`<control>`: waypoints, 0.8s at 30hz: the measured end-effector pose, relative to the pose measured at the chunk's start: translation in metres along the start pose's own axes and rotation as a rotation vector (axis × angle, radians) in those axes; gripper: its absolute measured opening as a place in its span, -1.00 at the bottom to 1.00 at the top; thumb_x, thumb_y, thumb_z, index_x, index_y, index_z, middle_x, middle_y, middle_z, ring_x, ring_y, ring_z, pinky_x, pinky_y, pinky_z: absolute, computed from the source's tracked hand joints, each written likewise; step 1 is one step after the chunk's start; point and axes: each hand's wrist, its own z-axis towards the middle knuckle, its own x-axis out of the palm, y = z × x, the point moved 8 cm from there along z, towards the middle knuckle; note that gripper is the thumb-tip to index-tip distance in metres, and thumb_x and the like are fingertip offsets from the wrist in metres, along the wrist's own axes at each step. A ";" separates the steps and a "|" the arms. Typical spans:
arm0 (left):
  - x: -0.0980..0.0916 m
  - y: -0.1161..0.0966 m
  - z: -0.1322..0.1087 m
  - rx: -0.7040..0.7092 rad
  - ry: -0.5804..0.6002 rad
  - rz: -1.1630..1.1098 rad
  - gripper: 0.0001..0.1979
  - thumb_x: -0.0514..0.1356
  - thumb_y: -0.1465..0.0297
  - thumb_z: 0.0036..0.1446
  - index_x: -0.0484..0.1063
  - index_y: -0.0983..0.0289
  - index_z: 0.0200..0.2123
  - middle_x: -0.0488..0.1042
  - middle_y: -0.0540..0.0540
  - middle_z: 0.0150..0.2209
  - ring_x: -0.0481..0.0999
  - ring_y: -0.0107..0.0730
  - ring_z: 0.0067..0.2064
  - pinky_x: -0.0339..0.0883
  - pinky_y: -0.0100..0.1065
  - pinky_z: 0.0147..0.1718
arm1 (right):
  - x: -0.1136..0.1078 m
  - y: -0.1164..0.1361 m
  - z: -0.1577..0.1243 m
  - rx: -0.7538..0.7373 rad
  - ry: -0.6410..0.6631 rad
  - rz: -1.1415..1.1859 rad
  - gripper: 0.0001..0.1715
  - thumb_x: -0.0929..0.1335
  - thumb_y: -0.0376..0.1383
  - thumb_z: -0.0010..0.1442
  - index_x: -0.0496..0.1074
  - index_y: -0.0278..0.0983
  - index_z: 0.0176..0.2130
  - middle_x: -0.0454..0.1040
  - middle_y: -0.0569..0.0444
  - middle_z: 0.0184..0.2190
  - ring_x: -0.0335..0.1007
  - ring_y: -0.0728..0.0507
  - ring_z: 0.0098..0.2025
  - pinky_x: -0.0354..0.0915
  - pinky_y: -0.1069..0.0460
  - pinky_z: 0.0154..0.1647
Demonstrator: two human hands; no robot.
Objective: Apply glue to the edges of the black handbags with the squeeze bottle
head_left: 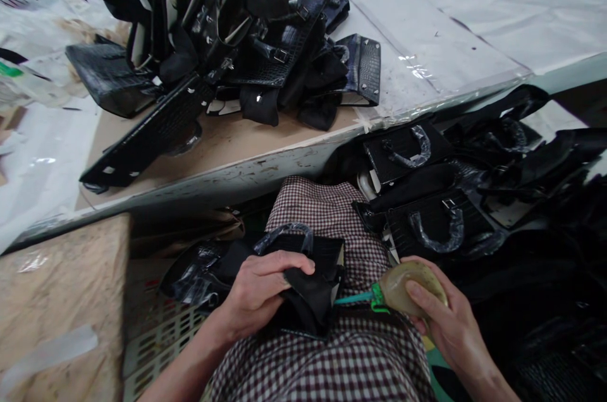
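Note:
A black handbag piece [310, 301] with a plastic-wrapped handle rests on my lap, over a checked apron [327, 212]. My left hand [260, 285] is closed on its soft black fabric, thumb and fingers pinching a fold. In my right hand [441, 310] is a yellowish squeeze bottle [410, 288] with a green cap and a thin blue-green nozzle [353, 298]. The fingers wrap round the bottle, which lies nearly level. Its nozzle points left, and the tip meets the right edge of the bag piece; whether it touches is unclear.
A heap of black crocodile-textured bag parts [279, 60] lies on the workbench [227, 149] ahead. More black bags [427, 219] with wrapped handles are piled at my right. A perforated plastic crate [165, 339] and a tape-covered brown board [66, 301] stand at my left.

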 end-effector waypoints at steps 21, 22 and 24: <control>0.001 -0.003 0.001 0.011 0.008 0.005 -0.71 0.05 0.73 0.23 0.49 0.35 -0.16 0.57 0.17 -0.13 0.59 -0.36 -0.08 0.48 -0.47 -0.09 | -0.005 0.010 0.009 -0.097 -0.109 -0.223 -0.33 0.52 0.09 -0.04 0.44 -0.18 -0.03 0.47 0.10 -0.31 0.21 0.01 -0.56 0.19 0.11 -0.67; 0.001 -0.003 0.001 0.015 0.006 0.005 -0.71 0.05 0.73 0.22 0.49 0.35 -0.18 0.57 0.16 -0.12 0.59 -0.35 -0.08 0.48 -0.46 -0.09 | -0.006 0.010 0.008 -0.105 -0.113 -0.230 -0.33 0.52 0.09 -0.04 0.44 -0.18 -0.03 0.46 0.11 -0.29 0.20 0.02 -0.56 0.19 0.11 -0.67; 0.001 -0.003 0.001 0.025 0.001 0.005 -0.72 0.05 0.73 0.22 0.49 0.34 -0.20 0.57 0.17 -0.12 0.59 -0.35 -0.08 0.49 -0.45 -0.09 | -0.007 0.012 0.008 -0.123 -0.120 -0.253 -0.34 0.51 0.09 -0.02 0.43 -0.18 -0.03 0.46 0.11 -0.28 0.17 0.04 -0.59 0.20 0.11 -0.67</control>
